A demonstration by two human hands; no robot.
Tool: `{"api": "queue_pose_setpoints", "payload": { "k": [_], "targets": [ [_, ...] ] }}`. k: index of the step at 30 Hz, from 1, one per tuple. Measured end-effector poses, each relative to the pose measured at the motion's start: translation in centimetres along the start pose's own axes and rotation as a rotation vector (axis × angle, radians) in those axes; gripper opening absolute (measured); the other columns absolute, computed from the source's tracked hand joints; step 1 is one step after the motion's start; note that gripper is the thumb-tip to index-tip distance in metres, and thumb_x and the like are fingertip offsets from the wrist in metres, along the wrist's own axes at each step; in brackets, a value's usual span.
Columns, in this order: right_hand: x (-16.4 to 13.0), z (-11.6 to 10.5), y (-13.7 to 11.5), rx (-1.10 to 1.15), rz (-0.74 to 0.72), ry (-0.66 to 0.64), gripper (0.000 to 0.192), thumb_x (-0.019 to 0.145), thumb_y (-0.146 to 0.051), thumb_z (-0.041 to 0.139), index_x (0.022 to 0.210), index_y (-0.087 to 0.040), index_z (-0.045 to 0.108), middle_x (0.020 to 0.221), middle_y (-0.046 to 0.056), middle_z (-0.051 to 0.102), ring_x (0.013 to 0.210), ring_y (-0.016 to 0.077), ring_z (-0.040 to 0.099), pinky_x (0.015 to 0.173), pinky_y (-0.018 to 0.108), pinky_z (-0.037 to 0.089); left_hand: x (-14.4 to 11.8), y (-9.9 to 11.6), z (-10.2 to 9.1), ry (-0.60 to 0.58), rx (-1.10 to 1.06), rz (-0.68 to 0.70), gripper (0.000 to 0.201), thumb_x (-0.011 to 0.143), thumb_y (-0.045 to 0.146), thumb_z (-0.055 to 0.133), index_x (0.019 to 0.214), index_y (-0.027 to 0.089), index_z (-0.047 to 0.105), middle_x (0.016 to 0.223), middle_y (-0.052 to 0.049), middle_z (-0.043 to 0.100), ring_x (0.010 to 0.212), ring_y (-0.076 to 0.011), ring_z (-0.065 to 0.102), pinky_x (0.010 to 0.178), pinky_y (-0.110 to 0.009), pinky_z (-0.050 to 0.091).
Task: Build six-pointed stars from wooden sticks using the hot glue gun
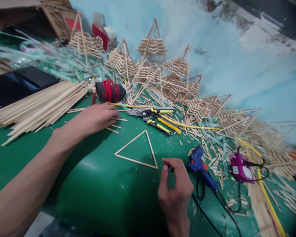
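Note:
Three thin wooden sticks form a triangle (151, 148) lying flat on the green tabletop (93, 184). To its upper left, my left hand (98, 117) reaches down over a few short wooden sticks (120, 119), fingers bent together around them; their grip is partly hidden. My right hand (176, 184) hovers by the triangle's lower right corner, thumb and forefinger curled towards each other with nothing visible in them. A blue glue gun (199, 164) lies just right of that hand. Behind the triangle are pliers (150, 113) and a yellow cutter knife (169, 125).
Long sticks (46, 105) are piled at left beside a black phone-like slab (19, 85). A dark roll wound with red cord (111, 91) lies behind my left hand. Several stick pyramids (151, 46) line the wall. Offcuts, cables and a purple plug box (241, 168) occupy the right.

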State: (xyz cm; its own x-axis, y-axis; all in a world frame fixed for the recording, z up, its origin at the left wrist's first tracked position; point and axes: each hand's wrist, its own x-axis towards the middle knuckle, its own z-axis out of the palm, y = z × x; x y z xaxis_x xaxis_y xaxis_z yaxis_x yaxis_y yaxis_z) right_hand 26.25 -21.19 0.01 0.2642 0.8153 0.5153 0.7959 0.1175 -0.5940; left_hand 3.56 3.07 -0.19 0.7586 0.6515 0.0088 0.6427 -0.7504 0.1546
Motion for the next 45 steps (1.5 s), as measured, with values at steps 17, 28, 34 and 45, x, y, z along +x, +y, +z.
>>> {"api": "queue_pose_setpoints", "payload": {
  "k": [17,28,34,45],
  "targets": [
    [-1.4,-9.2,6.9,-0.778,0.099,0.109,0.053,0.083,-0.02,0.054,0.125,0.009,0.064,0.118,0.036,0.061,0.117,0.0501,0.058,0.097,0.07,0.048,0.4,2.1,-1.3,0.436,-0.553,-0.032,0.02,0.089,0.031,0.058,0.097,0.016,0.069,0.084,-0.003,0.069,0.073,-0.0112,0.058,0.067,-0.022,0.046],
    [-0.7,-7.3,5.2,-0.506,0.201,-0.01,0.06,0.086,-0.019,0.05,0.144,-0.009,0.048,0.126,0.023,0.057,0.108,0.0329,0.062,0.09,0.054,0.057,-1.0,4.8,0.3,0.501,-1.396,-0.155,0.016,0.077,0.012,0.078,0.091,0.019,0.075,0.081,0.002,0.073,0.07,-0.0105,0.076,0.071,-0.021,0.065],
    [-0.6,-8.4,8.1,-0.753,0.16,-0.336,0.054,0.086,-0.026,0.043,0.132,-0.001,0.056,0.119,0.027,0.062,0.11,0.0381,0.058,0.094,0.057,0.052,-1.5,4.7,0.4,0.481,-1.515,-0.118,0.016,0.081,0.018,0.08,0.096,0.018,0.073,0.079,0.0,0.072,0.066,-0.0162,0.077,0.059,-0.025,0.067],
    [0.4,-14.8,7.7,-0.815,0.54,-0.602,0.058,0.098,-0.062,0.038,0.058,-0.025,0.058,0.054,0.005,0.061,0.049,0.0224,0.058,0.048,0.032,0.036,-1.6,4.9,0.1,0.54,-1.461,-0.164,0.019,0.076,0.025,0.088,0.091,0.02,0.077,0.075,0.0,0.072,0.061,-0.0121,0.073,0.06,-0.019,0.066]
  ]
}}
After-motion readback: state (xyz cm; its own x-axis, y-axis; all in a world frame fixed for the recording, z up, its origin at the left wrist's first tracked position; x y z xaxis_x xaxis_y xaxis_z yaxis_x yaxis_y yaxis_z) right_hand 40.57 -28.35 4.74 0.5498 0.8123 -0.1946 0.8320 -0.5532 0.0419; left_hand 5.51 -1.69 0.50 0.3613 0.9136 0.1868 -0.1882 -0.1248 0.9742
